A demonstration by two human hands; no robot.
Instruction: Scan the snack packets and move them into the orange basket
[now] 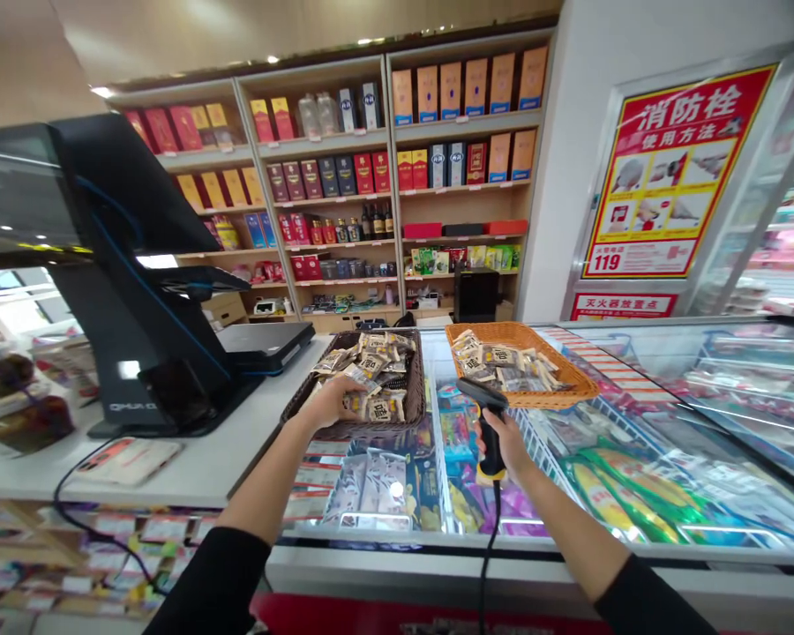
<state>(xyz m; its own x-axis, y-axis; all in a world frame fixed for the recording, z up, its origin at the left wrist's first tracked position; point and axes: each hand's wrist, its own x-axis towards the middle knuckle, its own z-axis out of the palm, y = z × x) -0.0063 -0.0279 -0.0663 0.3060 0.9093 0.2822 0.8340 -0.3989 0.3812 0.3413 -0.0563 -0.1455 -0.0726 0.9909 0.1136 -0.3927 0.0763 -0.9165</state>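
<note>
My left hand (334, 401) reaches into a dark brown woven basket (418, 379) heaped with small wrapped snack packets (370, 363). Its thumb and fingers are closed around a snack packet (355, 406) at the basket's near left side. In my right hand (503, 441) is a black and yellow barcode scanner (492, 445), gripped by its handle, with its head tilted toward the left. The scanner's cable hangs down past the freezer's front edge. Just behind the scanner, an orange-brown woven basket (573, 385) holds more packets of the same look.
Both baskets rest on the glass top of a chest freezer (397, 540) with bagged goods inside. At left, a counter (238, 450) bears a black checkout terminal (138, 291), a scale plate (271, 339) and a phone (129, 460). Shelves (397, 194) of boxed goods stand behind.
</note>
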